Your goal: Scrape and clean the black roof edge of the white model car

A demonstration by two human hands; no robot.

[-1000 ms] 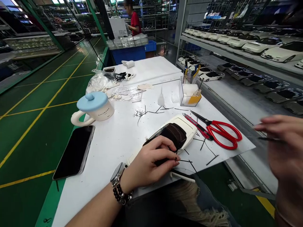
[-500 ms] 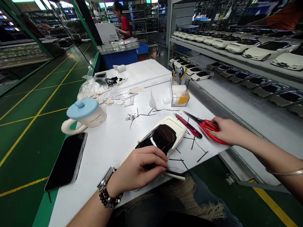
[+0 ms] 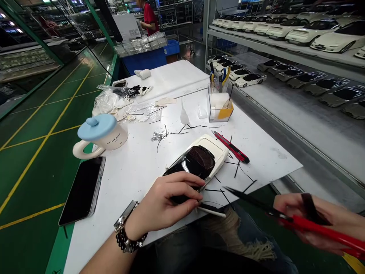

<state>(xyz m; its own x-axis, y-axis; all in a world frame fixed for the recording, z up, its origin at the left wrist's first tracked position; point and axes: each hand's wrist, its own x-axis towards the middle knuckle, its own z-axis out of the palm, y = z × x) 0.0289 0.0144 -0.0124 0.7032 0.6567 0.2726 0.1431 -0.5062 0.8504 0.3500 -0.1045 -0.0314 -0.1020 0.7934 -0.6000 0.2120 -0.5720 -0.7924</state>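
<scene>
My left hand (image 3: 168,201) rests on a white model car (image 3: 219,150) with a black roof, its thumb and fingers closed at the car's near side. A white-edged side piece, apparently an open door (image 3: 212,210), sticks out beside the fingertips. What lies under the palm is hidden. At the right, my right hand (image 3: 319,217) is wrapped around red-handled scissors (image 3: 281,216), held up off the table's near edge. Their dark blades point left toward the car. Thin black strips (image 3: 215,190) lie between the car and the blades.
A red utility knife (image 3: 230,146) lies behind the car. Around it are a lidded mug (image 3: 107,133), a phone (image 3: 82,190), a clear tool box (image 3: 221,110), a pointed bottle (image 3: 184,114) and plastic bags (image 3: 105,102). Shelves (image 3: 256,43) of model cars stand to the right.
My right hand has lifted the scissors off the table and brought them nearer, down and to the right in view. My left hand stays on the model car. The view has shifted slightly.
</scene>
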